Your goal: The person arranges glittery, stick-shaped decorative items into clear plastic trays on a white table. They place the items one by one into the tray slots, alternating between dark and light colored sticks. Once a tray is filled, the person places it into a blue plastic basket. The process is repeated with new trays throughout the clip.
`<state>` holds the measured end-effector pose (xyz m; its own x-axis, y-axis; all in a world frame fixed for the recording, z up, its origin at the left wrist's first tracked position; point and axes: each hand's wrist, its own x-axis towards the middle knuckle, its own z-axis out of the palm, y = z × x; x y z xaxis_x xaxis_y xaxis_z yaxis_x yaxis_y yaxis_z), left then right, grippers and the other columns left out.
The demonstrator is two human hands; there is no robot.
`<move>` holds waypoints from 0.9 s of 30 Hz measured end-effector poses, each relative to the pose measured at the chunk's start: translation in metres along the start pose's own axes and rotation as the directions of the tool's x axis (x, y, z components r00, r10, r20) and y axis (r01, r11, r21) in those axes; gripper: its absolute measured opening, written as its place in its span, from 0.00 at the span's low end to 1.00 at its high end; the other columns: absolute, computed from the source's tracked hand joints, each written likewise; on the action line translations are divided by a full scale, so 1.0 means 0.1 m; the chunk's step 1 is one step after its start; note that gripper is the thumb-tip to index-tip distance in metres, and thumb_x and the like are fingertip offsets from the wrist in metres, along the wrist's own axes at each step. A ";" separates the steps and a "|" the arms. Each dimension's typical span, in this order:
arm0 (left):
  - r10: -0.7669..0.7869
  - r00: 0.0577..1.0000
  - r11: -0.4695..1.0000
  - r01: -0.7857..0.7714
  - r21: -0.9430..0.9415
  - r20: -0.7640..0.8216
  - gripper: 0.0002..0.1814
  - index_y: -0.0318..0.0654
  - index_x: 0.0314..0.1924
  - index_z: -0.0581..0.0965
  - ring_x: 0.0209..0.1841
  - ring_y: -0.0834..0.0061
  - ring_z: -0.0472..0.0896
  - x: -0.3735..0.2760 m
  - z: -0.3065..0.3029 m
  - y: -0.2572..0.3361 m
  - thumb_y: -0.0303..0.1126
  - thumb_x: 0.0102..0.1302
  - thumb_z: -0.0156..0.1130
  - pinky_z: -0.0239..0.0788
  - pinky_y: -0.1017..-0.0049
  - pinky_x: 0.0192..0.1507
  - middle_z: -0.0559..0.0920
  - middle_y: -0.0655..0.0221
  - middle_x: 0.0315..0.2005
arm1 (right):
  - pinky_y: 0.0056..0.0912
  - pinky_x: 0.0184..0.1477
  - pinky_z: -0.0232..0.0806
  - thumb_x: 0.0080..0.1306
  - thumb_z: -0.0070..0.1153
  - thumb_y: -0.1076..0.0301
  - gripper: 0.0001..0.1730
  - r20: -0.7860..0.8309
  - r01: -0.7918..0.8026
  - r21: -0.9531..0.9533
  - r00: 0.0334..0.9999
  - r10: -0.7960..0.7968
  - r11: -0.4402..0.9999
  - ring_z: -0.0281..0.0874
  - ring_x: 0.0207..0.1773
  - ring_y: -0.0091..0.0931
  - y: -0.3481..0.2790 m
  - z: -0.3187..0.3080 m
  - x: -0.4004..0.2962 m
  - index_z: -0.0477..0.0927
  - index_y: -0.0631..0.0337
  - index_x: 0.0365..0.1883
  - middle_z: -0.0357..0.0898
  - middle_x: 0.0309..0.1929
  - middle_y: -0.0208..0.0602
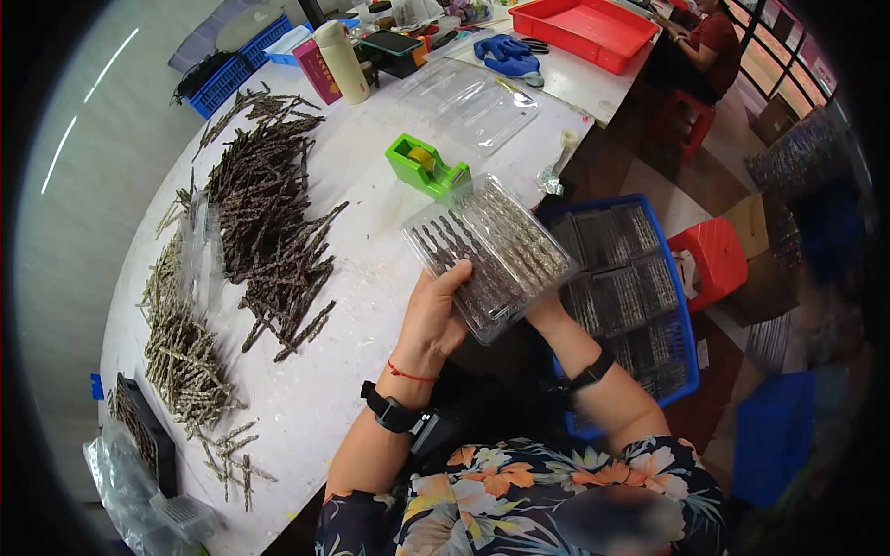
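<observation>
A clear plastic box (502, 281) is held tilted above the table's front edge. Dark twisted sticks (445, 236) fill its left side and pale twisted sticks (511, 229) its right side. My left hand (439, 313) grips the lower left of the box, thumb on top and fingers hidden beneath. At the lower right edge, my right hand (547, 313) supports the box from below; its fingers are mostly hidden. Just beyond the box stands a green tape dispenser (427, 167) with a yellow roll, seemingly close to the box's far corner.
Loose dark sticks (261, 194) and pale sticks (184, 361) lie heaped on the white table (361, 278). A blue crate (685, 333) of filled boxes stands at my right, beside a red stool (716, 264). Clear lids (480, 111) lie farther back. Another person (709, 48) sits at upper right.
</observation>
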<state>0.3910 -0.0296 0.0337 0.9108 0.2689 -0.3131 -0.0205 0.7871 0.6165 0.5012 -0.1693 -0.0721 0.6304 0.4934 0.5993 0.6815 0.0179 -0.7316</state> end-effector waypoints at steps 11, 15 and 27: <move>0.020 0.991 0.984 0.004 -0.176 0.134 0.17 0.39 0.62 0.72 0.55 0.66 0.83 -0.07 0.43 -0.26 0.23 0.76 0.58 0.79 0.59 0.59 0.82 0.63 0.54 | 0.37 0.69 0.70 0.82 0.48 0.65 0.24 0.001 -0.451 0.395 0.871 0.491 0.800 0.78 0.66 0.31 0.05 -0.75 -0.19 0.70 0.68 0.71 0.77 0.68 0.43; 0.052 0.995 0.980 -0.035 -0.195 0.081 0.14 0.38 0.57 0.71 0.52 0.72 0.81 -0.11 0.54 -0.60 0.23 0.74 0.60 0.79 0.66 0.55 0.80 0.66 0.50 | 0.35 0.57 0.74 0.80 0.51 0.63 0.17 -0.016 -0.541 0.679 0.665 0.747 0.496 0.82 0.54 0.29 0.39 -1.47 -0.26 0.79 0.62 0.60 0.84 0.52 0.35; 0.190 0.980 0.981 -0.192 0.018 0.052 0.19 0.34 0.61 0.69 0.57 0.74 0.78 0.11 0.11 -1.05 0.21 0.73 0.60 0.70 0.69 0.62 0.78 0.66 0.56 | 0.39 0.45 0.74 0.67 0.64 0.59 0.17 0.223 -0.102 -0.377 0.955 0.198 0.921 0.83 0.35 0.36 -0.18 -0.51 1.50 0.87 0.67 0.39 0.85 0.32 0.46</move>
<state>0.4078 -0.1158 -0.0266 0.9105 0.3846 -0.1518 -0.1873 0.7110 0.6778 0.6030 -0.1400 0.0477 0.6536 0.6684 0.3551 0.7029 -0.3619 -0.6123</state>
